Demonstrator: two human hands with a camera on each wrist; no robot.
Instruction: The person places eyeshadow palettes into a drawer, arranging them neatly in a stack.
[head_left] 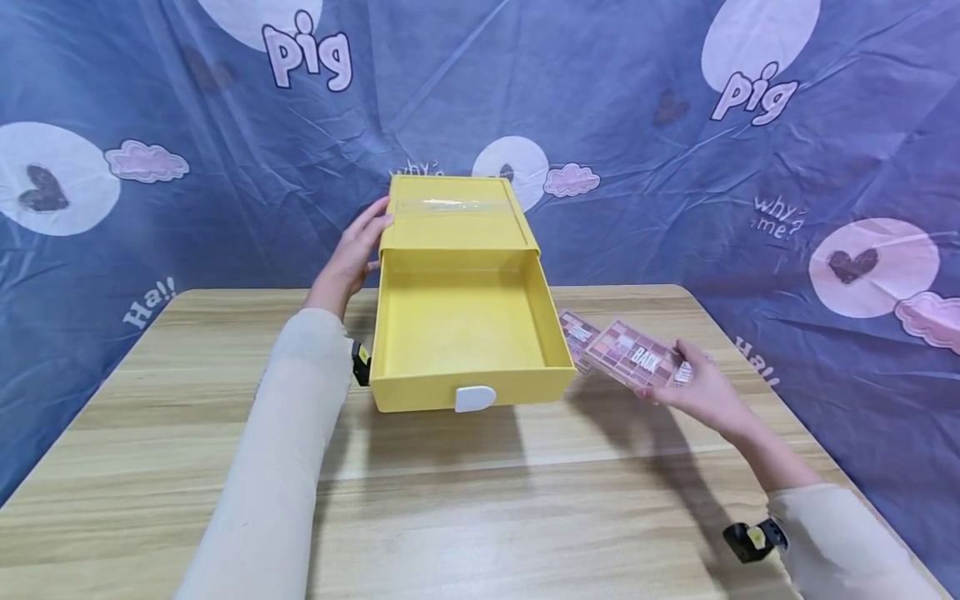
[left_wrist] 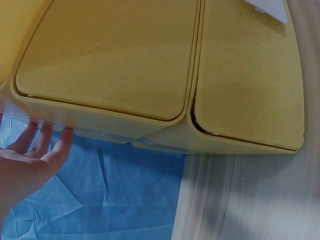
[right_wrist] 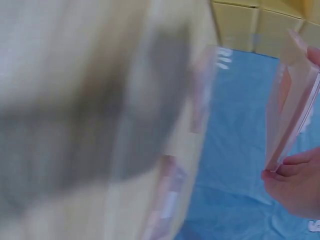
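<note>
A yellow drawer box (head_left: 453, 218) stands in the middle, clear tape across its top. Its drawer (head_left: 465, 329), pulled out toward me, shows a bare inside and a white tab handle (head_left: 475, 398) in front. My left hand (head_left: 356, 246) rests against the box's left side near the back; in the left wrist view its fairly straight fingertips (left_wrist: 65, 140) touch the yellow casing. Right of the drawer, my right hand (head_left: 693, 387) grips an eyeshadow palette (head_left: 630, 354) by its edge, tilted above the table. Another palette (head_left: 576, 333) lies partly hidden behind it.
The wood-grain table (head_left: 465, 517) carries the box. In the right wrist view two blurred palettes, one lower (right_wrist: 165, 200) and one higher (right_wrist: 202, 92), lie near the table's edge. A blue printed cloth (head_left: 637, 100) hangs behind the table.
</note>
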